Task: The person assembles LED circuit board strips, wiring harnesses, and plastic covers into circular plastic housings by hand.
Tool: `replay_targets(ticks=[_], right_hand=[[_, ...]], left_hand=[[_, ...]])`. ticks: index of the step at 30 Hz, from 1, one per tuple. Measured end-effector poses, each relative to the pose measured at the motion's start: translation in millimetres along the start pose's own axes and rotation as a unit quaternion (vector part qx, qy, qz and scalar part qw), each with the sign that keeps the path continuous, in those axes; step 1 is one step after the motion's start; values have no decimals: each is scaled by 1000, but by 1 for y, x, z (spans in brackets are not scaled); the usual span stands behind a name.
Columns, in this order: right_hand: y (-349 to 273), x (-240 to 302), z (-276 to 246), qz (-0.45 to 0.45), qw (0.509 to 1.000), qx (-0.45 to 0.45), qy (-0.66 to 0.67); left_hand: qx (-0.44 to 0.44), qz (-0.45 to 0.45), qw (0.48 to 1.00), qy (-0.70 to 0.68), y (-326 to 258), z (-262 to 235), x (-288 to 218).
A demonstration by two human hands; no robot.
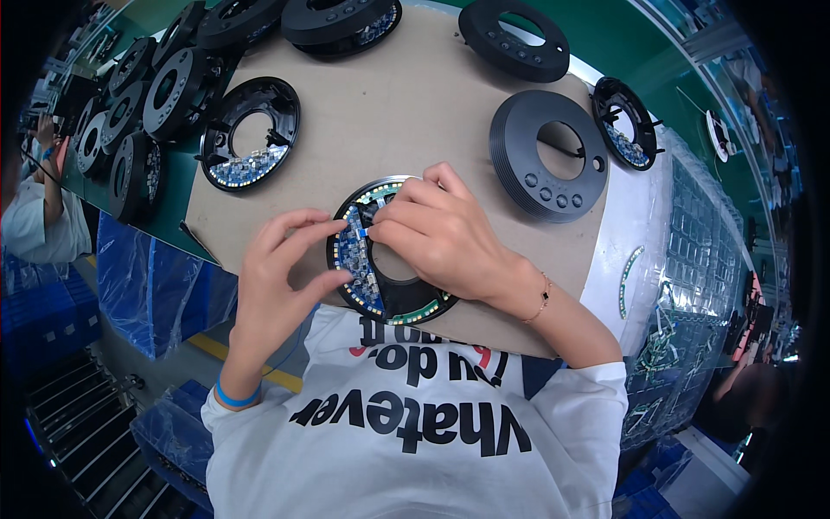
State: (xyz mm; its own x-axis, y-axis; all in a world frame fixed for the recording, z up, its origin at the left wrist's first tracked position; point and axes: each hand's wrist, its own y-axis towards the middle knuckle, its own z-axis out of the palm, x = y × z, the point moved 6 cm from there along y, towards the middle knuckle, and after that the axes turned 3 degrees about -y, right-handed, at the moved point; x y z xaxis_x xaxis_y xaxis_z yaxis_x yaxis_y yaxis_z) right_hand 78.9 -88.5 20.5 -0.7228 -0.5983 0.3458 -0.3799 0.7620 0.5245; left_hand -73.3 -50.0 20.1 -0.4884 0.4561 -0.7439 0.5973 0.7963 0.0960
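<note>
A round black housing (399, 309) with a wide centre hole lies at the near edge of the brown work surface. Inside its left part sits a blue circuit board (353, 259) crowded with small components, and strips of small light-coloured squares follow the rim. My left hand (281, 268) is at the left rim, thumb and forefinger apart, their tips at the board. My right hand (445, 233) reaches over the upper right of the housing. Its thumb and fingers are pinched together by the board's inner edge, beside a small white-and-blue piece; what they hold is too small to make out.
An open black housing (290, 112) with a board lies at upper left, and a dark ring-shaped cover (506, 164) at right. Several similar units are crowded at far left. A curved light strip (630, 281) and clear trays (692, 251) lie on the right. Other people work at both sides.
</note>
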Motion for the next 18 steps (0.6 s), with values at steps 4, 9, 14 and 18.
replay_targets(ticks=[4, 9, 14, 18], right_hand=[[1, 0, -1, -5, 1000, -6, -5], [2, 1, -1, -10, 1000, -19, -1], [1, 2, -2, -10, 1000, -19, 3], [1, 1, -2, -7, 1000, -16, 11]], left_hand=[[51, -18, 999, 5, -5, 6, -3], [44, 6, 999, 30, -6, 6, -4], [41, 16, 998, 35, -7, 6, -4], [42, 20, 998, 42, -7, 6, -6]])
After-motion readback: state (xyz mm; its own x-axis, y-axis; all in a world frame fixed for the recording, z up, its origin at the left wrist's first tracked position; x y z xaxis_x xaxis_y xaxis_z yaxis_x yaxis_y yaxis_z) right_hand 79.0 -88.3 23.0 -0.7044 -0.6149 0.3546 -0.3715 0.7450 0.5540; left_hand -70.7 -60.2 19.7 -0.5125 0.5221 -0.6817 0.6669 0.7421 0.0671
